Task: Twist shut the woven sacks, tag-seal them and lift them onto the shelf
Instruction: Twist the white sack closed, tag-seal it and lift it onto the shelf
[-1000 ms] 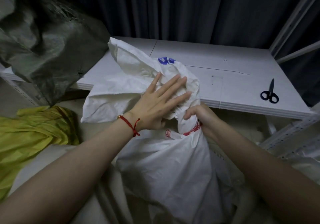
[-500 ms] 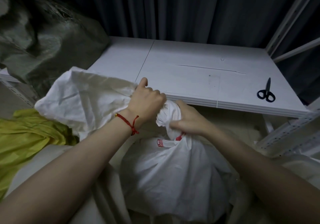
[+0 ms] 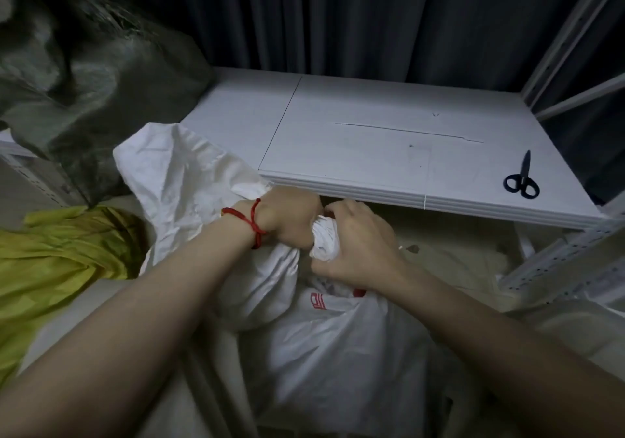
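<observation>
Dark-handled scissors point(image 3: 523, 175) lie closed at right, blades pointing away from the viewer; a dark pleated curtain point(image 3: 372, 14) hangs across the background.

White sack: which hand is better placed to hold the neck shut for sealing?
Right, probably. The right hand wraps the twisted neck itself; the left hand grips the loose flap beside it and could let go.

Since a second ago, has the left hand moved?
Yes. The left hand dropped from level with the shelf front edge to below it, now gripping the white sack neck.
</observation>
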